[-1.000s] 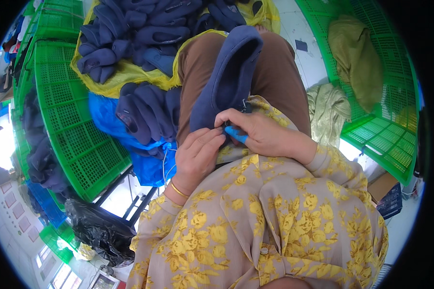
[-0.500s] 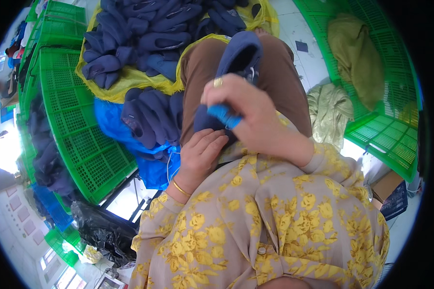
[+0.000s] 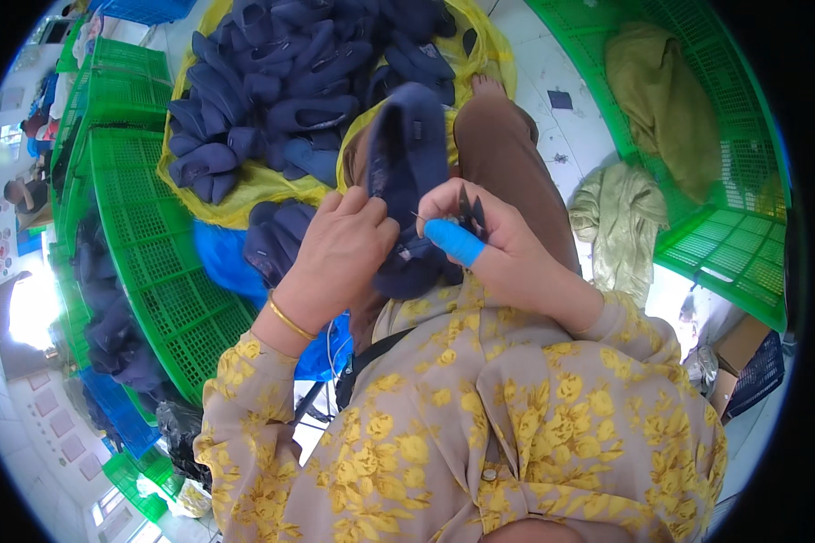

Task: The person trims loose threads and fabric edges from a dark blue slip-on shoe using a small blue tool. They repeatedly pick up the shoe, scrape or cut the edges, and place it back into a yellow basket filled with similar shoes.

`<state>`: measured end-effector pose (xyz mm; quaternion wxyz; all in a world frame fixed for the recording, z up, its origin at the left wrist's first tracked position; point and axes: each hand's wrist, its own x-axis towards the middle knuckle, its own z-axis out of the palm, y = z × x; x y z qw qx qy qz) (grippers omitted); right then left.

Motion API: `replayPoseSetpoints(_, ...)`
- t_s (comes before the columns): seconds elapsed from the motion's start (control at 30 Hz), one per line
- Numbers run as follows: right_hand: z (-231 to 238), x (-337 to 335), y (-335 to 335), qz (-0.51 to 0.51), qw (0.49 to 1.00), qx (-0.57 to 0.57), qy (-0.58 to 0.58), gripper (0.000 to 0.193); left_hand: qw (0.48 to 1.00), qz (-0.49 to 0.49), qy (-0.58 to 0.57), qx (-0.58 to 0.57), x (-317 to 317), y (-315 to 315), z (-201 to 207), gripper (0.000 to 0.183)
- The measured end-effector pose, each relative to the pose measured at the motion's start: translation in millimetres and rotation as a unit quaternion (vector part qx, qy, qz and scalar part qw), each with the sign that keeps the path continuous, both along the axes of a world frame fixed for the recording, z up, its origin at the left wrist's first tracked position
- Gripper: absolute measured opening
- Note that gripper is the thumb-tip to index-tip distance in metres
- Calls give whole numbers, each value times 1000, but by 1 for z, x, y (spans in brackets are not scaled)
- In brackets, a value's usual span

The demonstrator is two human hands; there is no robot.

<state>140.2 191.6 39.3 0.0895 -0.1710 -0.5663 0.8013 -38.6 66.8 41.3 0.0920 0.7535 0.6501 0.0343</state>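
A navy slip-on shoe [image 3: 417, 149] of soft fabric stands over my lap, its opening turned to the left. My left hand [image 3: 346, 240] is closed on the shoe's left edge, the fingers curled. At the shoe's right side, my right hand [image 3: 493, 240] has blue tape wrapped round its thumb. Small dark thread snips [image 3: 467, 210] stick up from that hand, points away from me. A thin needle-like sliver [image 3: 417, 215] shows at its fingertips. Behind my left hand, more navy shoes [image 3: 276, 237] rest on blue plastic [image 3: 226, 262].
A heap of navy shoes [image 3: 308, 72] fills a yellow sack [image 3: 217, 211] beyond my knees. Green plastic crates [image 3: 167, 271] line the left side. At right, another green crate [image 3: 720, 262] holds an olive cloth [image 3: 656, 100]; a pale cloth [image 3: 620, 217] hangs beside it.
The shoe has turned and shifted slightly left. My left hand has risen to its edge; my right hand has moved right and lower, and the dark snips now show in it.
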Motion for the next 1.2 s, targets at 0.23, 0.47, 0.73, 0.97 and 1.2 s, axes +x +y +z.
replayPoseSetpoints(0.23, 2, 35, 25, -147, 985, -52, 70, 8, 886, 326, -329, 20, 49, 32, -30, 17)
replayPoseSetpoints(0.47, -44, 74, 15, -181, 974, -133, -12, 7, 751, 446, -473, -115, 51, 56, -28, 16)
replayPoseSetpoints(0.73, -48, 75, 6, -150, 981, -98, -76, 6, 883, 297, -296, -212, 3, 113, -37, 35)
replayPoseSetpoints(0.97, -51, 80, 7, -124, 987, -20, -101, 8, 810, 192, -528, -165, -25, 112, -57, 10)
replayPoseSetpoints(1.2, -44, 131, 15, -165, 967, -52, -185, 22, 776, 220, -573, -142, -18, 104, -72, 11)
